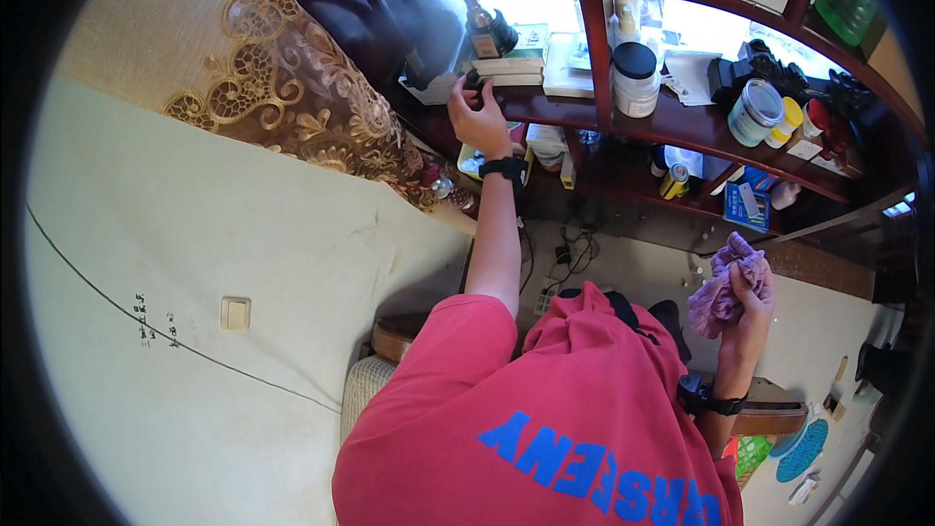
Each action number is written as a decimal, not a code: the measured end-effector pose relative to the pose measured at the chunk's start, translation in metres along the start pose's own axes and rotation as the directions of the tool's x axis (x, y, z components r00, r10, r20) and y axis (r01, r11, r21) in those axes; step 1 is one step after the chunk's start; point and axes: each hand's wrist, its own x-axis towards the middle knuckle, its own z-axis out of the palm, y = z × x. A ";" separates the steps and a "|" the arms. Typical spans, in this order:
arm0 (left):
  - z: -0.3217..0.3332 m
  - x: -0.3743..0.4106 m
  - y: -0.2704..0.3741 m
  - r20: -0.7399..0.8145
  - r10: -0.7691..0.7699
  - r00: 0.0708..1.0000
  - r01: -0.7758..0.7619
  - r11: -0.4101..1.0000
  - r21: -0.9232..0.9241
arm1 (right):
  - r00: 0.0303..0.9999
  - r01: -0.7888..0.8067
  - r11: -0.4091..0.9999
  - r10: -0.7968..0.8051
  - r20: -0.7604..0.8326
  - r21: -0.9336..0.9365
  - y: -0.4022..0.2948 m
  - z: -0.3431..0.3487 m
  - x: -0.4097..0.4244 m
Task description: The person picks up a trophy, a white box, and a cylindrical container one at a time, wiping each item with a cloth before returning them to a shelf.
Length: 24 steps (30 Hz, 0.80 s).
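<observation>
My left hand [476, 120] reaches onto the dark red wooden shelf, its thumb and fingers around a small black object [473, 79]. What that object is cannot be made out. Just behind it lie stacked white boxes [511, 71], with a dark bottle on a stand [491, 35] on top or close behind. Lower down on the right, my right hand [752, 296] grips a crumpled purple cloth [719, 296], well apart from the shelf. Each wrist wears a black band.
Jars such as a clear one with a black lid [634, 80] and a teal-labelled tub [755, 113] line the shelf. A lace-edged curtain [292, 80] hangs at the left. Cables and a power strip [546, 296] lie on the floor below. A wooden armrest [767, 409] is at right.
</observation>
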 end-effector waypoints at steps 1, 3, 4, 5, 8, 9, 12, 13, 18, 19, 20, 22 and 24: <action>0.000 0.001 -0.001 0.009 0.030 1.000 -0.030 0.999 0.014 | 1.000 0.007 1.000 -0.007 -0.001 0.002 0.001 -0.001 0.001; -0.001 0.004 -0.003 0.028 0.088 0.996 -0.089 0.995 0.044 | 1.000 0.019 1.000 -0.019 -0.002 0.006 0.001 -0.001 0.001; -0.001 0.005 -0.003 0.037 0.087 0.996 -0.089 0.994 0.060 | 1.000 0.013 1.000 -0.013 -0.006 0.007 0.001 -0.001 0.001; -0.002 0.006 -0.004 0.046 0.085 0.995 -0.088 0.993 0.076 | 1.000 0.007 1.000 -0.007 -0.009 0.007 0.001 0.000 0.001; -0.002 0.006 -0.006 0.071 0.093 0.993 -0.100 0.989 0.109 | 1.000 -0.002 1.000 0.002 -0.014 0.003 0.000 -0.002 0.000; -0.001 0.006 -0.006 0.080 0.098 0.992 -0.107 0.987 0.118 | 1.000 -0.002 1.000 0.002 -0.015 0.001 0.001 -0.002 0.000; -0.002 0.007 -0.006 0.106 0.074 0.992 -0.082 0.994 0.072 | 1.000 -0.005 1.000 0.006 -0.023 0.012 0.002 -0.005 0.001; -0.003 0.007 -0.005 0.103 0.103 0.989 -0.107 0.993 0.042 | 1.000 -0.002 1.000 0.002 -0.030 0.009 0.002 -0.004 0.001; -0.010 0.001 -0.004 0.059 0.221 0.973 -0.219 0.975 -0.042 | 0.999 -0.001 1.000 0.001 -0.044 0.012 0.000 -0.004 0.000; -0.011 0.000 -0.004 0.066 0.225 0.972 -0.222 0.974 -0.047 | 0.999 -0.001 1.000 0.002 -0.043 0.015 0.001 -0.005 0.001; -0.012 0.000 -0.004 0.073 0.229 0.971 -0.225 0.973 -0.053 | 0.999 -0.001 1.000 0.002 -0.043 0.018 0.001 -0.005 0.001; -0.011 -0.001 -0.005 0.084 0.236 0.968 -0.232 0.971 -0.058 | 0.999 -0.004 1.000 0.005 -0.040 0.017 0.001 -0.008 0.002; -0.009 -0.002 -0.006 0.092 0.247 0.965 -0.242 0.969 -0.058 | 0.999 -0.007 1.000 0.007 -0.038 0.013 0.005 -0.012 0.004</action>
